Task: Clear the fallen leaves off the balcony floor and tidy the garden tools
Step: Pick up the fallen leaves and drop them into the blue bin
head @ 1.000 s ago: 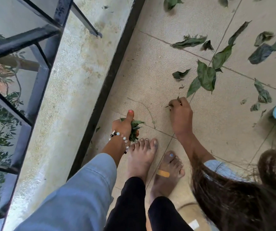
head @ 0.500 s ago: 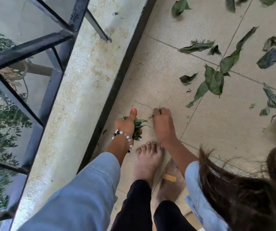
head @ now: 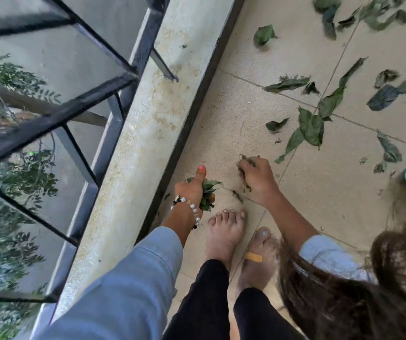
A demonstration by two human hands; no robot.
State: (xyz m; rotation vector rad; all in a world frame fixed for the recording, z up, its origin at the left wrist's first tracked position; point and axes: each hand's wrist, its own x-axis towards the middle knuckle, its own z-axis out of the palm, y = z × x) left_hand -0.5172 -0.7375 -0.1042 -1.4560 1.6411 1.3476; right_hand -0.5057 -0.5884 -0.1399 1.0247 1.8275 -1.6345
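The tiled balcony floor (head: 221,123) has many fallen leaves (head: 311,126) at the far right. The left hand (head: 192,187) squeezes a bunch of leaves (head: 208,193). The right hand (head: 256,175) pinches small bits. This is the picking-up step; next, reach farther right.

We see a beige speckled tiled balcony floor (head: 332,204). Scattered dark green fallen leaves (head: 311,126) lie on it. Our two bare feet (head: 224,234) stand there too.

leaves (head: 311,126) right of railing (head: 57,114)

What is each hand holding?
The left hand grips a bunch of leaves in its fist; the right hand pinches a few leaf scraps in its fingertips.
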